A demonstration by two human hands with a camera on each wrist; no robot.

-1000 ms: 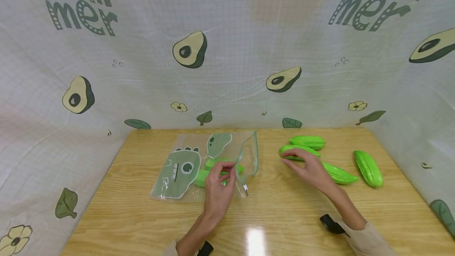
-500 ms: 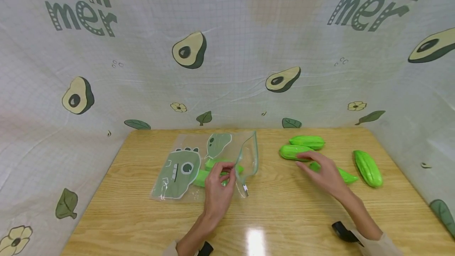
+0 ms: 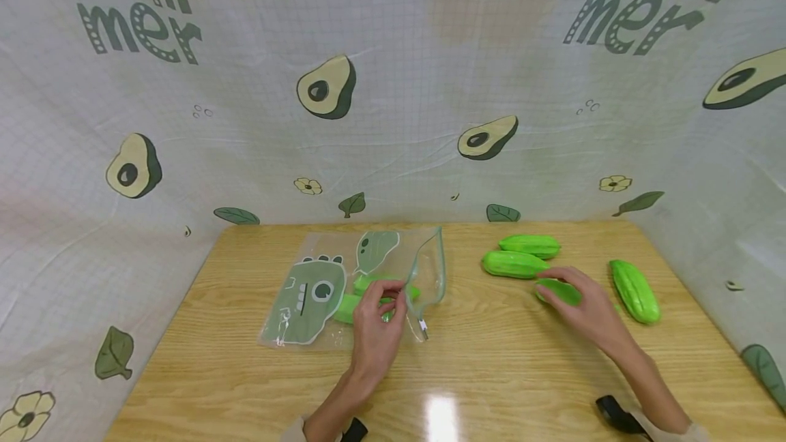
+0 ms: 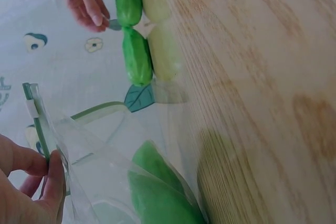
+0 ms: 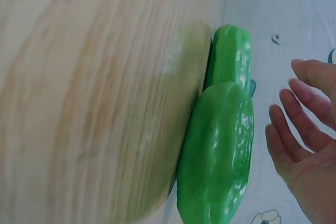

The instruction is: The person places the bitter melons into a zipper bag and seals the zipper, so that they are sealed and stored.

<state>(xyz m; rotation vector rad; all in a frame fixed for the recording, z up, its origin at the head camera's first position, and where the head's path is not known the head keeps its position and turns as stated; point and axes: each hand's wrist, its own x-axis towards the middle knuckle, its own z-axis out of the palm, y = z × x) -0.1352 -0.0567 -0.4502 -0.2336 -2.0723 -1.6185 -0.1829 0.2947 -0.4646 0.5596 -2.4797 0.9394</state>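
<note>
My left hand (image 3: 376, 336) pinches the edge of a clear zip bag (image 3: 424, 258) near its mouth. The bag lies flat with a green dinosaur print, and ridged green gourds (image 3: 346, 308) show through it. In the left wrist view, thumb and fingers meet on the film beside the green zip strip (image 4: 38, 124). My right hand (image 3: 592, 316) hovers, fingers apart, over a green gourd (image 3: 559, 292) and hides part of it. From the right wrist, that hand (image 5: 310, 129) holds nothing and a gap separates it from the nearest gourd (image 5: 215, 150).
Two more gourds lie together behind the right hand, one nearer (image 3: 512, 264) and one farther (image 3: 531, 245). Another gourd (image 3: 635, 291) lies to the right. The wooden table (image 3: 479, 374) backs onto a printed cloth (image 3: 393, 155).
My right hand has moved right and toward me, from over the gourd at the middle to the one in front. The left hand and bag stay in place.
</note>
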